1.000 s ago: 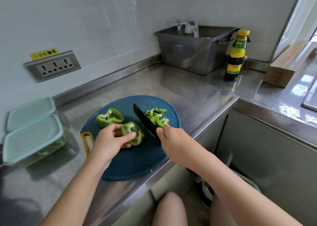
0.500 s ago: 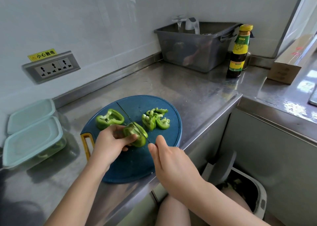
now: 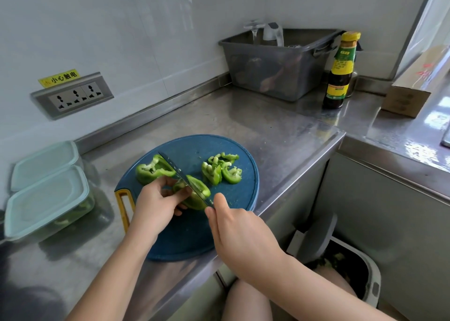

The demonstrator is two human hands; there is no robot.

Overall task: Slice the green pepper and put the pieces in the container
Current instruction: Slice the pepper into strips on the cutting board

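The green pepper chunk [image 3: 197, 187] I'm slicing lies near the middle of the round blue plastic cutting board [image 3: 194, 238]. My left hand [image 3: 155, 203] grips it with curled fingers, tips tucked back so the edge meets knuckle rather than nail. My right hand [image 3: 239, 233] is closed round the handle of the dark-bladed knife [image 3: 171, 165] (the handle itself is hidden under my palm), and the blade crosses the chunk edge-down. A second ago that blade was tipped on its side by the finished green slices [image 3: 220, 169] to the right; now it has come left onto the chunk. The uncut pepper half [image 3: 151, 171] waits behind. The lidded clear plastic container [image 3: 46, 199] sits to the left on the steel bench [image 3: 243, 121].
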